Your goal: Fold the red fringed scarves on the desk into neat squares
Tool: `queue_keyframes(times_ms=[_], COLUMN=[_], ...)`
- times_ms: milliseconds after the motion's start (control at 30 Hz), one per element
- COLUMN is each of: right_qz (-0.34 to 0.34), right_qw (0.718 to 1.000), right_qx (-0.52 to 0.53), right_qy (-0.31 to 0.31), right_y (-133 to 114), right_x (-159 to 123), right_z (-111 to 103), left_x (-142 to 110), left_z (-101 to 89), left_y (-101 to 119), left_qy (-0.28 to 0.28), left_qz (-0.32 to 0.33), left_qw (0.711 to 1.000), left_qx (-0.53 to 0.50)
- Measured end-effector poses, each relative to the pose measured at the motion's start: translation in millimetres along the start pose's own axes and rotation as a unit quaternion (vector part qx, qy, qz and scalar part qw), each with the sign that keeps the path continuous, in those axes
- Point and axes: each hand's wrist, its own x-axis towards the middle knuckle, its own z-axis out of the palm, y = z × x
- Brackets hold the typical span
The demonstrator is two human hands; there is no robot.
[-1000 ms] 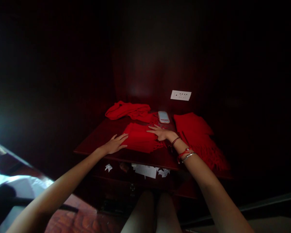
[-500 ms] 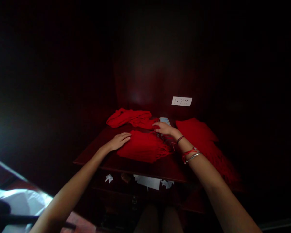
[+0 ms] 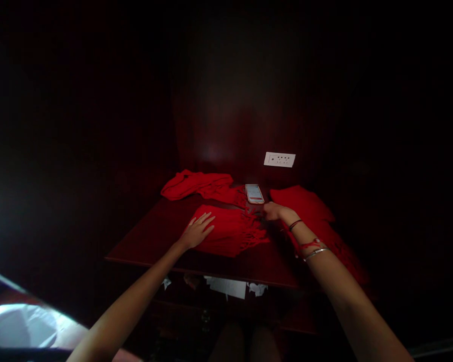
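A folded red scarf [image 3: 226, 234] lies on the dark wooden tabletop [image 3: 145, 234], its fringe spread toward the right. My left hand [image 3: 199, 231] rests flat on the scarf's left part with the fingers spread. Just right of the fringe is my right hand [image 3: 275, 211], in front of the phone; motion blurs its fingers, so I cannot make out whether they hold anything. Behind the folded scarf a loosely bunched red scarf [image 3: 196, 185] lies against the back. More folded red fringed fabric [image 3: 305, 201] sits on the right, partly hidden by my right wrist.
A phone [image 3: 254, 194] with a lit screen lies at the back of the table. A white power socket [image 3: 280, 159] is set in the dark back wall. Under the tabletop, an open shelf holds papers [image 3: 228, 287] and crumpled white scraps [image 3: 257, 289].
My right hand has left the folded scarf, passed before the phone, and moved right past the fringe. My left hand has slid from the scarf's left edge onto its top.
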Motion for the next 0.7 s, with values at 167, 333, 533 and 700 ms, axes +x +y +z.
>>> queue_keyframes(times_ms=[167, 333, 533, 700], right_qz=[-0.002, 0.114, 0.106, 0.096], right_qw=[0.999, 0.99, 0.989, 0.99], right_qx=[0.03, 0.081, 0.095, 0.082], right_qy=[-0.012, -0.028, 0.03, 0.058], right_y=[-47.6, -65.2, -57.9, -40.4], right_x=[-5.5, 0.8, 8.8, -1.1], right_z=[23.7, 57.1, 60.9, 38.9], left_x=[-1.6, -6.6, -8.1, -10.7], left_z=[2.8, 2.5, -3.7, -11.9], left_y=[-8.0, -16.9, -19.1, -14.6], left_qy=[0.085, 0.041, -0.035, -0.094], left_qz=[-0.071, -0.121, -0.11, -0.15], left_qw=[0.992, 0.99, 0.993, 0.984], left_qx=[-0.066, -0.052, -0.006, 0.008])
